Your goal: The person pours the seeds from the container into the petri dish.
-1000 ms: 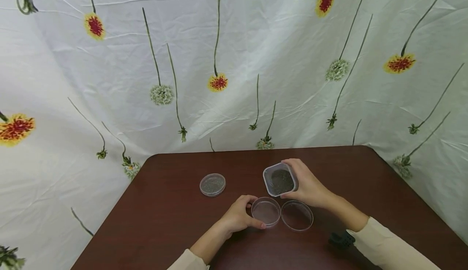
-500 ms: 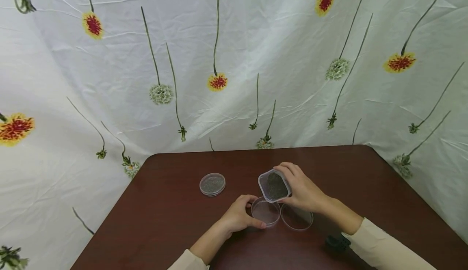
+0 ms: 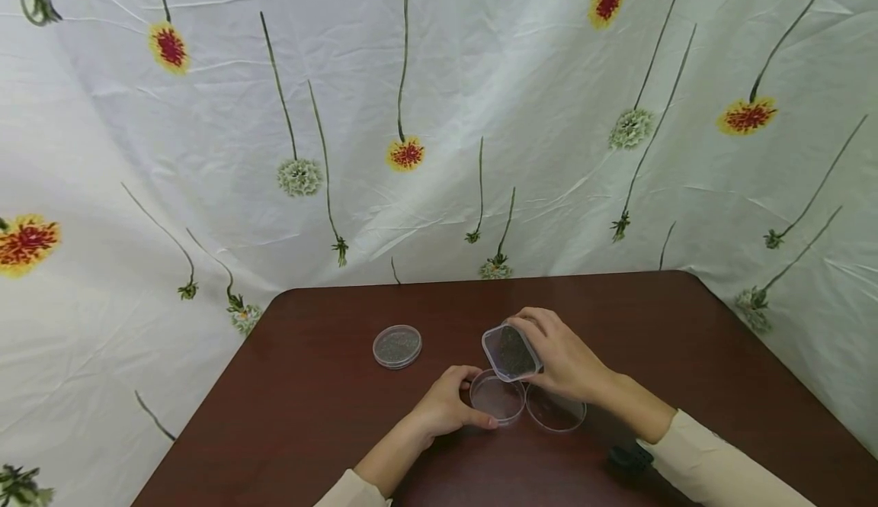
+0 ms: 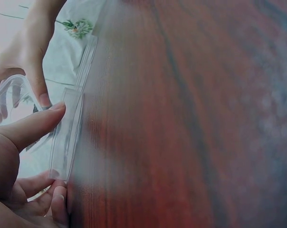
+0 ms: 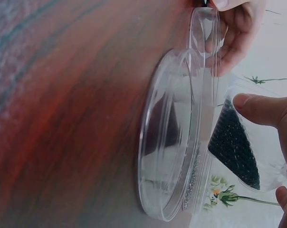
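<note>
In the head view my left hand (image 3: 446,404) holds a clear round petri dish (image 3: 495,400) on the table, thumb at the near side and fingers at the far side. My right hand (image 3: 569,358) grips a square clear plastic container (image 3: 509,348) by its sides, tilted over the dish's far rim. Dark fine grains (image 5: 234,145) lie banked against the container's wall in the right wrist view. No grains are seen falling. To the right of the held dish lies another clear round dish or lid (image 3: 557,415), partly behind the right hand.
A petri dish (image 3: 398,347) with greyish grains stands farther back on the left. Everything rests on a dark red-brown table (image 3: 322,385). A white flower-printed cloth (image 3: 439,225) hangs behind it. A small black object (image 3: 629,457) is near the right sleeve.
My right hand has moved left and nearer with the container, tilting it more steeply over the held dish. My left hand has stayed on the dish.
</note>
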The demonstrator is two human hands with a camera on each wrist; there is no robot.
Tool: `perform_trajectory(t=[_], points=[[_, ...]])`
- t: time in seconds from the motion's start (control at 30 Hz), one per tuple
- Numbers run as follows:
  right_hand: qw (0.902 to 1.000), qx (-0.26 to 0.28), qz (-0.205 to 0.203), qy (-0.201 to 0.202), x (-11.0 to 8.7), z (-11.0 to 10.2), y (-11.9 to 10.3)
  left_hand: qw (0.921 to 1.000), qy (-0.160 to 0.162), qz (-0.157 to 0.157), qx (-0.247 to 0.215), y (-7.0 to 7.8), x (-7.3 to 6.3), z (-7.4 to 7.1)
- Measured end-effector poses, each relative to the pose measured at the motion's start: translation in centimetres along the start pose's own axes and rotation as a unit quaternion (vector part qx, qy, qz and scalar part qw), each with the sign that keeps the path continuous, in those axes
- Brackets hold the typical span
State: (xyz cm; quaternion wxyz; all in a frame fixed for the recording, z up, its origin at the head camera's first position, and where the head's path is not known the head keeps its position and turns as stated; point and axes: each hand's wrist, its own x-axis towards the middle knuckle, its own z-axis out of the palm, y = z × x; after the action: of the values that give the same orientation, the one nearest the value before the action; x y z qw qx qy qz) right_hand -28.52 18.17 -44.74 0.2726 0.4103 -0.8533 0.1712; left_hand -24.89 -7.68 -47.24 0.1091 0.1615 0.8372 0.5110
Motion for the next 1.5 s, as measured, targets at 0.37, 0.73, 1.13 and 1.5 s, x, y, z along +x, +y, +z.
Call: perform_trajectory(t=[0.37, 0.73, 1.13, 1.5], points=[[0.9993, -0.026, -0.026, -0.011, -0.25, 0.3, 0.07, 1.0, 0.0, -0.002, 0.003, 0.07, 0.02, 0.02], [0.9979, -0.046, -0.045, -0.011, -0.17, 0.13, -0.17, 1.0, -0.001, -0.003, -0.002, -0.14, 0.0, 0.02], [0.997, -0.055, -0.043, -0.034, -0.07, 0.02, -0.42, 1.0, 0.001, -0.004, -0.001, -0.19, -0.04, 0.08], [0.9963, -0.06, -0.053, -0.031, 0.04, -0.04, -0.52, 1.0, 0.002, -0.005, -0.007, -0.13, -0.09, 0.1]])
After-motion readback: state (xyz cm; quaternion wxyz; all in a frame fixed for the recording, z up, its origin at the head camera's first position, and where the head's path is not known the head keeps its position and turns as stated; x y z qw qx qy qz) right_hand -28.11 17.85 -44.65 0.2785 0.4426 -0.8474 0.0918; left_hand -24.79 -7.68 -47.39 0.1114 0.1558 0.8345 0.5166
